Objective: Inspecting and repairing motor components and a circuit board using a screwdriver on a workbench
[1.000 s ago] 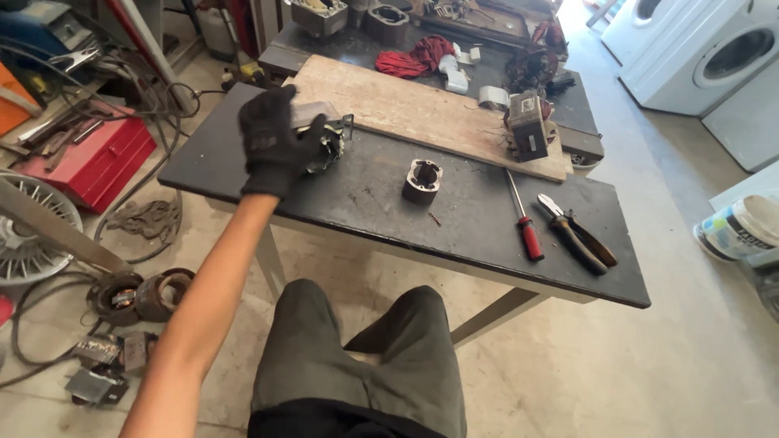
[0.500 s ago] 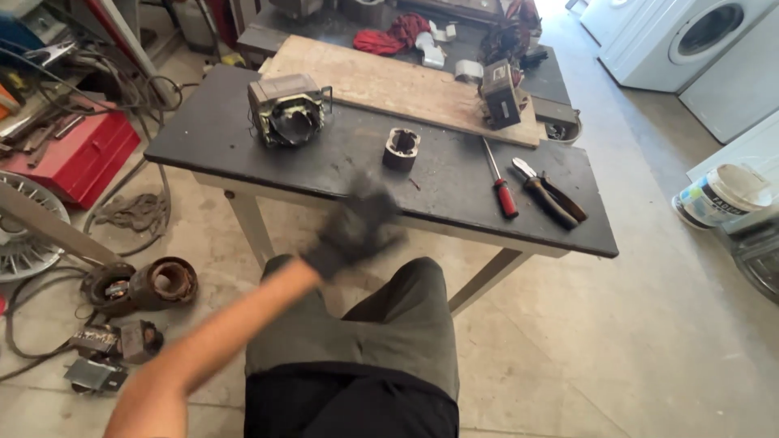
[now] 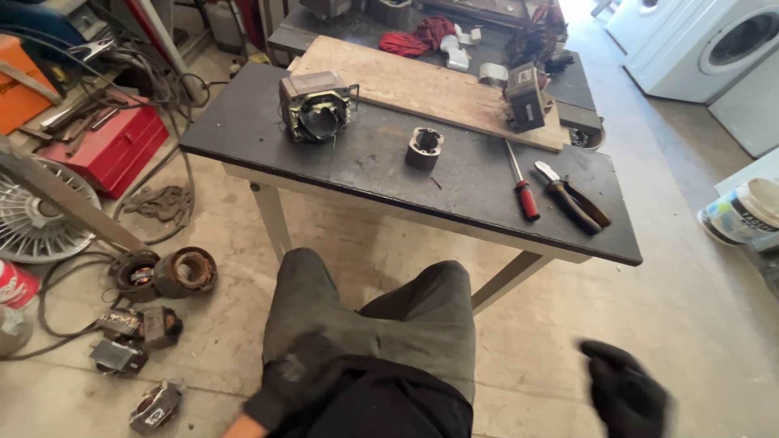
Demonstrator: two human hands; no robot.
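Left hand (image 3: 296, 381) gloved, blurred on thigh, well below counter (image 3: 243, 138); right hand (image 3: 625, 393) blurred beside knee; both empty, finger spread unclear.

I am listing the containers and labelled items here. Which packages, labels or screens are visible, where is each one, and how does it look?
White plastic bucket with a blue and yellow label band: on the floor at the right, round.
Red drink can with white markings: on the floor at the left edge, cylindrical, partly cut off.
No screens or signs are visible.
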